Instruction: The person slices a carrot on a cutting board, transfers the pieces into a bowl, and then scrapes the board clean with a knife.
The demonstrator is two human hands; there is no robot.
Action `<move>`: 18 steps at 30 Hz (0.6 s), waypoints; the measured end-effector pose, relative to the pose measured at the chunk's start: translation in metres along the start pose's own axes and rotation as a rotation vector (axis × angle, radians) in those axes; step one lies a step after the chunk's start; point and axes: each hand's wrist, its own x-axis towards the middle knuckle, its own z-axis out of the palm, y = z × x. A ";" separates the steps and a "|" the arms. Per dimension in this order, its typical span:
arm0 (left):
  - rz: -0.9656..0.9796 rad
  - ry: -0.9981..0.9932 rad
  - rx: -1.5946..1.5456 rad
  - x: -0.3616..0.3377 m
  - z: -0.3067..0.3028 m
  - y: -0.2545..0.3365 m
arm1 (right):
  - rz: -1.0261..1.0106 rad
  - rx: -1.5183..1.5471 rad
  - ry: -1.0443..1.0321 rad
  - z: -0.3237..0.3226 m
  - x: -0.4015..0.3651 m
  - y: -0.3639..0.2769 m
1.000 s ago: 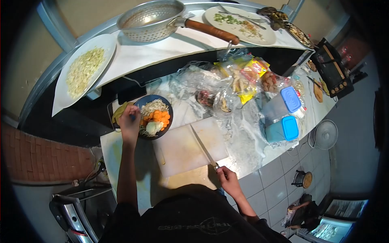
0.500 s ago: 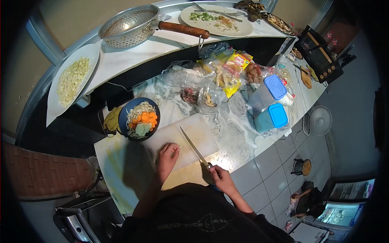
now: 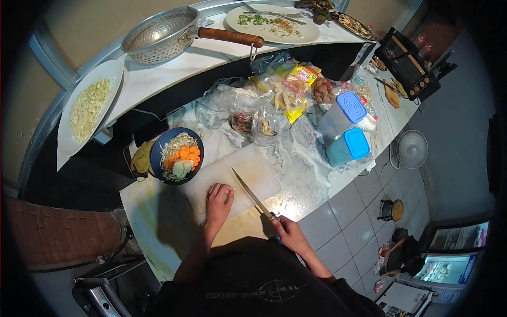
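My left hand (image 3: 218, 202) rests on the white cutting board (image 3: 253, 165) with its fingers bent together around a small pale piece that sticks out near the fingertips. A thin pale strip (image 3: 200, 205) lies on the board just left of that hand. My right hand (image 3: 290, 233) is closed round the handle of a long knife (image 3: 250, 193). The blade points up and left across the board, a little right of my left hand. Behind the board's left end, a dark blue plate (image 3: 155, 158) holds bean sprouts, orange carrot slices and a pale green piece.
Plastic bags (image 3: 274, 95) of food and two blue-lidded containers (image 3: 353, 143) stand behind the board. The raised shelf holds a plate of chopped vegetable (image 3: 94, 108), a metal strainer (image 3: 161, 39) and another plate (image 3: 272, 31). A person (image 3: 404, 253) is low at right.
The view has shifted slightly, so the shelf and counter items sit a little further left. My hands keep nearly the same pose, and the thin strip beside my left hand now shows clearly.
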 end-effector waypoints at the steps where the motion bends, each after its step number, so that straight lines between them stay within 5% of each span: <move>1: -0.017 -0.006 0.009 0.000 0.000 0.000 | -0.019 0.004 0.009 0.001 -0.001 -0.001; 18: -0.021 0.028 0.022 -0.005 0.003 -0.003 | -0.016 -0.197 0.028 0.028 -0.007 -0.015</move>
